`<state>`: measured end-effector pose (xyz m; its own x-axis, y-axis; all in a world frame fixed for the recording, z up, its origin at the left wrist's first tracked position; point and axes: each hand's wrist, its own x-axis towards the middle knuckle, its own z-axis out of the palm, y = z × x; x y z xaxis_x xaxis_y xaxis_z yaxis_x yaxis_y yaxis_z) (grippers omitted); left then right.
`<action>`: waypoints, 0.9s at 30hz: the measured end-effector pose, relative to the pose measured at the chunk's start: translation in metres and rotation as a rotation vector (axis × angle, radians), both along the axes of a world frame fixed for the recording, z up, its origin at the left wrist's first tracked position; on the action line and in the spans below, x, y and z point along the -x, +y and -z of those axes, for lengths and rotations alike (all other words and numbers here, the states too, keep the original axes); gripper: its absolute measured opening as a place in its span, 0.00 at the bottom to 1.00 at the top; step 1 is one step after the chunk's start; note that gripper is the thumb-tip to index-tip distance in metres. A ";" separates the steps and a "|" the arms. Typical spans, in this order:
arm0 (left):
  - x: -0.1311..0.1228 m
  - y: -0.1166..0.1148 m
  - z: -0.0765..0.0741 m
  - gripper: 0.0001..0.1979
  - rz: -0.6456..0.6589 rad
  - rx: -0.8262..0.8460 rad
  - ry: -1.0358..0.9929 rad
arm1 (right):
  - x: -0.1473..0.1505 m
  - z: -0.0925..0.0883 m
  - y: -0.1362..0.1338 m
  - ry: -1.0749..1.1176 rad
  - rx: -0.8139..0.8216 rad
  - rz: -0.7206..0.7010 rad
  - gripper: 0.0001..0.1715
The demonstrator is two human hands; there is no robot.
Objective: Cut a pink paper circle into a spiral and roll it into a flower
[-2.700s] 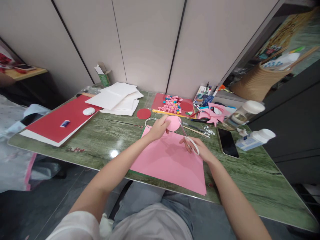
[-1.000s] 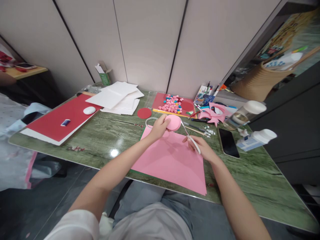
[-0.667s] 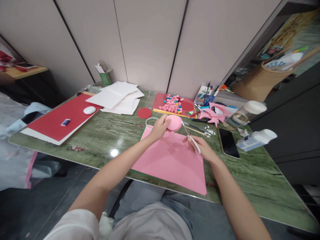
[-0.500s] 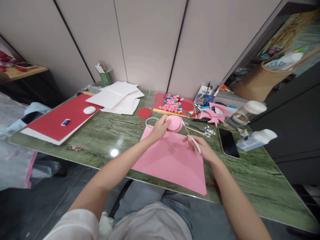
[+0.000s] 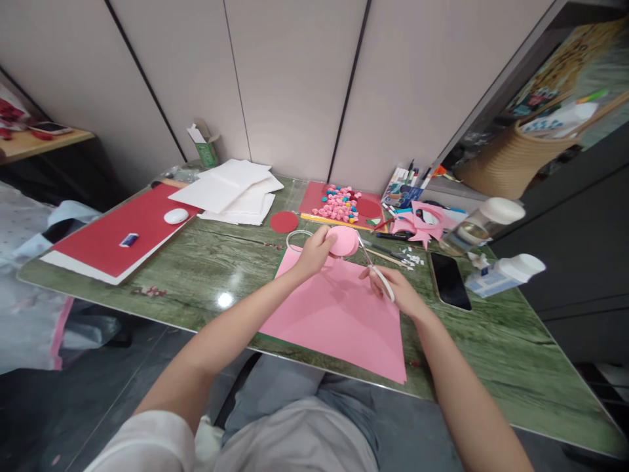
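Pinched in my left hand are round pink paper pieces, one overlapping another. My right hand is closed round the white handles of a pair of scissors. The metal blades point up and left, at the right edge of the pink circles. Below both hands lie large pink paper sheets on the green table. A white ring rests just left of my left hand, partly behind it. A red paper circle lies farther left.
Behind my hands is a red sheet with several small pink and blue pieces. Pink paper scraps, a phone, a clear bottle and a white bottle stand or lie to the right. White sheets and red paper are left.
The pink circles in my left hand have turned slightly, so they overlap more closely. Both hands stay almost in place, and the scissors hardly move.
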<state>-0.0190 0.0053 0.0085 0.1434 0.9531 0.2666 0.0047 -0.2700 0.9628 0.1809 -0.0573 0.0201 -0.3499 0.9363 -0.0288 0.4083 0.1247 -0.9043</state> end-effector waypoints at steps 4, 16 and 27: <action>0.001 0.001 -0.001 0.11 -0.010 0.001 0.005 | 0.000 0.001 0.000 -0.005 0.003 -0.001 0.20; 0.003 0.000 -0.007 0.12 -0.003 -0.013 -0.020 | -0.001 0.000 0.000 -0.044 0.002 -0.001 0.19; 0.006 0.001 -0.008 0.12 -0.035 -0.096 0.130 | 0.000 -0.004 -0.001 -0.035 0.004 -0.011 0.21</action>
